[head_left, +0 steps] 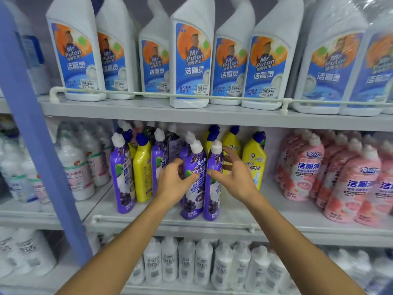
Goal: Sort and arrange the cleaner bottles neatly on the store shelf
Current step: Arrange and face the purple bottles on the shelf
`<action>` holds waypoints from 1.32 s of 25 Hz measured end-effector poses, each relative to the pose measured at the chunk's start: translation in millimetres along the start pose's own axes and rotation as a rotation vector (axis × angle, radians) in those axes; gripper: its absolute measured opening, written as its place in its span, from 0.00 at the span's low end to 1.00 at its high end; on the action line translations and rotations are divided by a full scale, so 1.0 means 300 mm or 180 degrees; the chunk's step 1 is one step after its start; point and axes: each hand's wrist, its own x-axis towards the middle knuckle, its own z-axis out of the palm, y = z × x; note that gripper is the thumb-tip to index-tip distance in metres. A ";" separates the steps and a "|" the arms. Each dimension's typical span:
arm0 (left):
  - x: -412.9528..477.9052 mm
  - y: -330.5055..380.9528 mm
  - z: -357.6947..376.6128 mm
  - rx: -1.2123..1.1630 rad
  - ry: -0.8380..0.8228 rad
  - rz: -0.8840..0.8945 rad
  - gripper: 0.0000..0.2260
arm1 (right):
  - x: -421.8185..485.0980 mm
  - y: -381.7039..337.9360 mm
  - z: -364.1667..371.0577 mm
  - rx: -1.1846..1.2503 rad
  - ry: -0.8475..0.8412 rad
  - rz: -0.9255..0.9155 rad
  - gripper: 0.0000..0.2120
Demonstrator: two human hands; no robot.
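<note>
On the middle shelf [268, 207], purple and yellow cleaner bottles stand mixed together. At the front are two purple bottles with white caps, side by side. My left hand [172, 184] curls round the left purple bottle [191, 206], thumb across its label. My right hand [236, 177] curls round the right purple bottle [212, 202], thumb on its front and fingers behind it. Another purple bottle [122, 173] stands at the far left beside a yellow bottle [142, 173]. More yellow bottles [254, 158] stand behind my right hand.
Pink bottles [348, 184] fill the right of the same shelf, past a bare gap. A thin guard rail [170, 220] runs along the shelf front. Large white bottles [191, 56] line the upper shelf, small white bottles [187, 260] the lower. A blue post [36, 133] stands left.
</note>
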 end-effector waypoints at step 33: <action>-0.026 -0.115 -0.234 0.0108 -0.0105 -0.0094 0.24 | -0.022 0.049 -0.023 -0.0648 -0.0019 -0.0451 0.32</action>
